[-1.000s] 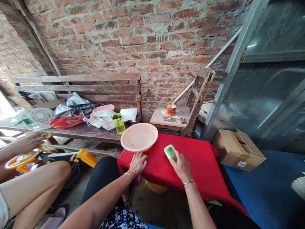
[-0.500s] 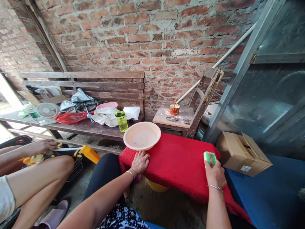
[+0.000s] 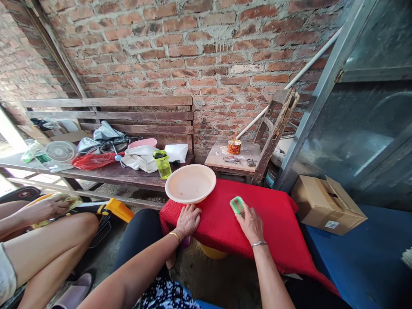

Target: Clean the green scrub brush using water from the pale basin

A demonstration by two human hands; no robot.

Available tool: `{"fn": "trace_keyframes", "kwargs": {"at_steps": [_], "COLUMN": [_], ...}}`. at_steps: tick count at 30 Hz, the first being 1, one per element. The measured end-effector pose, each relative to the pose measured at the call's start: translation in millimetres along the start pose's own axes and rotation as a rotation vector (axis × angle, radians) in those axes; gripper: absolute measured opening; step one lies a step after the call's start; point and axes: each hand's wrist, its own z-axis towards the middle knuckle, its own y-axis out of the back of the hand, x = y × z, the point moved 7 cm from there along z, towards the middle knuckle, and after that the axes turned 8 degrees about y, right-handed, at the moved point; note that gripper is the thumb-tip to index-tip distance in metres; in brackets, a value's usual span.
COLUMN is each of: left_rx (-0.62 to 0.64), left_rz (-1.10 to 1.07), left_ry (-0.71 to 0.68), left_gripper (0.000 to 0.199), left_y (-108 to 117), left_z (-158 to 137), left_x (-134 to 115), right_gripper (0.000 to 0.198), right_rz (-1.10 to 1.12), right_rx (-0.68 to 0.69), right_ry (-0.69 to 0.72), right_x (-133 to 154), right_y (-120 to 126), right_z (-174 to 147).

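Note:
My right hand [image 3: 252, 225] grips a small green scrubbing brush [image 3: 237, 206] with a brownish middle. Hand and brush are over the red cloth [image 3: 225, 227], around its middle; I cannot tell whether the brush presses on it. My left hand [image 3: 188, 219] lies flat on the cloth's near left edge, fingers stretched out and holding nothing. Its fingertips reach the near rim of a pale pink basin [image 3: 190, 199], which seems to hold some liquid. The basin stands on the cloth's far left corner.
A person's hand [image 3: 59, 206] holds yellowish material at left, near a yellow-tipped object [image 3: 119, 209]. A wooden bench [image 3: 138, 174] bears a green bottle [image 3: 162, 164], a fan [image 3: 60, 151] and bags. A chair [image 3: 234, 163] holds a tin [image 3: 234, 146]. A cardboard box [image 3: 326, 206] stands at right.
My right hand has moved left with the brush, from the cloth's right edge to its middle. The left hand has stayed in place. The other person's hand has shifted slightly.

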Motion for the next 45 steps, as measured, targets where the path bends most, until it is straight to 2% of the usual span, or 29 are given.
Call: {"fn": "trace_keyframes", "kwargs": {"at_steps": [5,7,8,10,12,18,20,23,25,29,31,34,37,41,45], "left_rx": [-0.001,0.0,0.0,-0.001,0.002,0.005,0.001,0.001,0.005,0.017,0.016,0.008,-0.011,-0.029,-0.03], "left_rz": [0.005,0.012,0.015,0.021,0.027,0.029,0.025,0.023,0.023,0.029,0.032,0.04,0.042,0.033,0.029], "left_ry": [-0.01,-0.013,-0.012,-0.01,-0.007,-0.002,-0.003,-0.003,-0.004,-0.008,-0.008,-0.009,-0.011,-0.023,-0.024], "left_gripper": [0.022,0.023,0.023,0.023,0.024,0.024,0.024,0.023,0.023,0.023,0.024,0.024,0.023,0.023,0.023], "left_y": [-1,-1,-1,-1,-1,-2,-2,0,0,0,-1,-1,-1,-1,-2], "left_z": [0,0,0,0,0,0,0,-1,-1,-1,-2,-2,-2,-2,-2], "left_x": [-1,-1,-1,0,0,0,0,0,-1,-2,-1,-1,-1,0,0], "right_gripper": [0.064,0.07,0.071,0.069,0.06,0.047,0.048,0.048,0.048,0.059,0.063,0.062,0.057,0.052,0.046], "right_rz": [-0.067,-0.026,0.006,0.065,0.112,0.118,0.094,0.02,-0.038,-0.082,-0.076,-0.048,0.027,0.158,0.168], "right_rx": [-0.089,-0.135,-0.145,-0.13,-0.1,0.01,0.033,0.04,0.023,-0.055,-0.082,-0.082,-0.084,-0.097,-0.063], "right_ry": [-0.477,-0.585,-0.581,-0.494,-0.387,0.196,0.274,0.211,0.052,-0.355,-0.435,-0.399,-0.291,-0.063,0.195], "right_x": [-98,-120,-123,-111,-85,28,43,29,-2,-77,-95,-92,-71,-31,12], "right_y": [46,55,55,46,30,-21,-27,-20,-7,25,33,31,19,1,-17], "right_z": [-15,-24,-25,-21,-15,-8,-10,-7,-4,-9,-14,-16,-13,-8,-11]}}
